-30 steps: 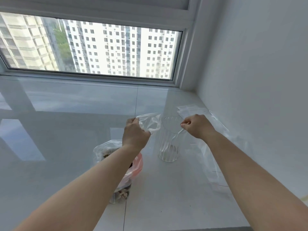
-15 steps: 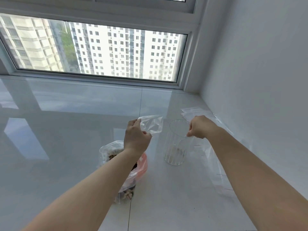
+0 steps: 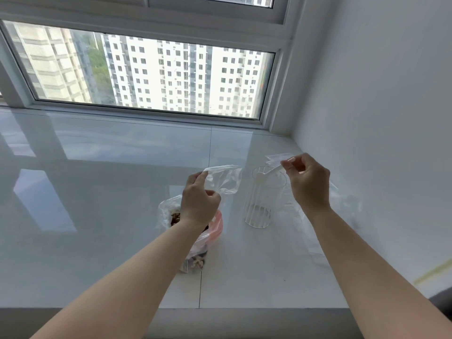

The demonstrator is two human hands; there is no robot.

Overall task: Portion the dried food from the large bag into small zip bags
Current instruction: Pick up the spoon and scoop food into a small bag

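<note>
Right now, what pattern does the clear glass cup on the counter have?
Vertical ribbing down the clear glass cup, best seen in the head view.

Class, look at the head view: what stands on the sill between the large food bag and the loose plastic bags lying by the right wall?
A clear ribbed glass, upright, with a white spoon in it.

Left hand (image 3: 199,203) pinches a small zip bag (image 3: 225,179) above the large bag (image 3: 195,231).
</note>
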